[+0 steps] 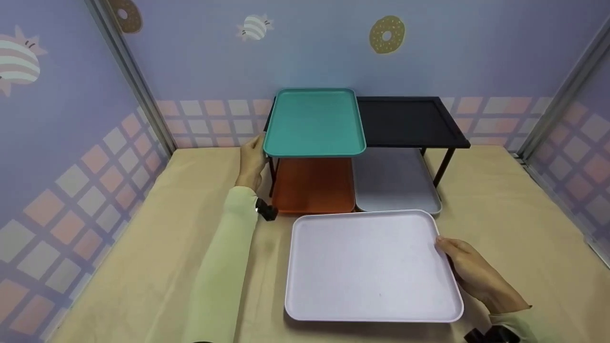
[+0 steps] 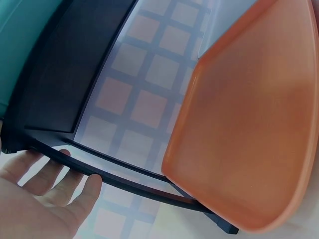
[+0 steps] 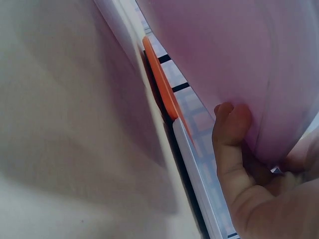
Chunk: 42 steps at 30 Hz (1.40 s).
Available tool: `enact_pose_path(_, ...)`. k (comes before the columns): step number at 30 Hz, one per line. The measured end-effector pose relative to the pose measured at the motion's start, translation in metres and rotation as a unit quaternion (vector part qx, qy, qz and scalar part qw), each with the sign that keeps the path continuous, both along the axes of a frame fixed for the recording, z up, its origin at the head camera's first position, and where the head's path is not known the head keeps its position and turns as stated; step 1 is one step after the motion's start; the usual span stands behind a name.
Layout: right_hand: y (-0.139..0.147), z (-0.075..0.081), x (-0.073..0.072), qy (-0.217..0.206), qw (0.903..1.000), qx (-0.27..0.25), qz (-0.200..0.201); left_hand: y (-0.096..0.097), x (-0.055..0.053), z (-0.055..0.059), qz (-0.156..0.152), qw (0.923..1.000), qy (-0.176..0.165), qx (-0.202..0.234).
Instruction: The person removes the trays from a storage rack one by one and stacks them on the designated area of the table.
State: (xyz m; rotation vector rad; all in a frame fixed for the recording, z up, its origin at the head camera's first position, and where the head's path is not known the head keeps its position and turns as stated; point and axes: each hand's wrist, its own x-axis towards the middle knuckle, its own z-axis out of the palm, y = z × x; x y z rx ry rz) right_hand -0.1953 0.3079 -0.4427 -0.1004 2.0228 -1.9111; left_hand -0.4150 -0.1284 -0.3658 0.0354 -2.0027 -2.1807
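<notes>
My right hand grips a pale lilac tray by its right edge, thumb on top. Curled fingers support its underside in the right wrist view, and the tray is held above the cloth. My left hand is at the left end of a black rack, beside the near-left corner of a teal tray lying on it. Its fingers extend loosely by the rack's side bar in the left wrist view; the thumb is mostly hidden. Beneath the rack lie an orange tray and a grey tray, side by side.
A beige cloth covers the table. Patterned walls enclose the back and both sides, with metal posts at the corners. The rack's right leg stands beside the grey tray.
</notes>
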Motion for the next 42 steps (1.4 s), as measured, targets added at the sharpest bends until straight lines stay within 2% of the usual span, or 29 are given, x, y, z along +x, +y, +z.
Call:
enact_pose_path(11,0.003,-0.002,0.000,0.001,0.9996,0.021,0.018,0.001,0.000,0.000,-0.010,0.9999,-0.001,0.007)
enact_pose_path(25,0.002,-0.011,-0.002,-0.028,0.9991,0.028,-0.016,0.000,-0.002,-0.002,-0.005,1.0000,-0.002,-0.001)
enact_pose_path(32,0.005,-0.013,-0.005,-0.026,0.9991,0.032,0.009,0.001,-0.001,-0.001,-0.005,1.0000,0.006,0.004)
enact_pose_path(36,0.006,-0.013,-0.005,-0.015,0.9963,0.085,0.001,0.000,-0.002,-0.001,0.000,0.9999,0.009,-0.005)
enact_pose_path(42,0.007,-0.009,-0.006,-0.002,0.9828,0.181,-0.036,-0.001,-0.003,-0.002,0.005,0.9999,0.005,-0.016)
